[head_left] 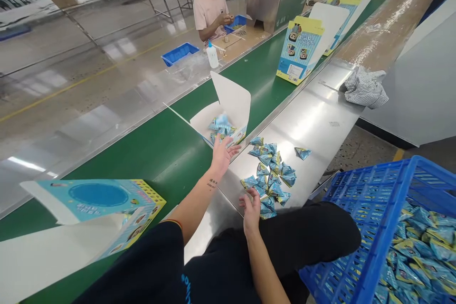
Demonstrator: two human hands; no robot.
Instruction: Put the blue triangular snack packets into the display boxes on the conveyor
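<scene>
My left hand reaches to the near edge of an open carton on the green conveyor belt. Its fingers are spread, with nothing held in them. Inside the carton lie several small blue pyramid-shaped packets, one of them blurred. My right hand is beside a pile of the same packets on the steel ledge. Its fingers are loosely bent and apart, and no packet shows in its palm. One packet lies apart to the right of the pile.
Another open carton lies at the left on the belt. Upright cartons stand farther along. A blue crate of packets is at my right. Striped cloth rests on the ledge. Across the belt sits a person near a white bottle.
</scene>
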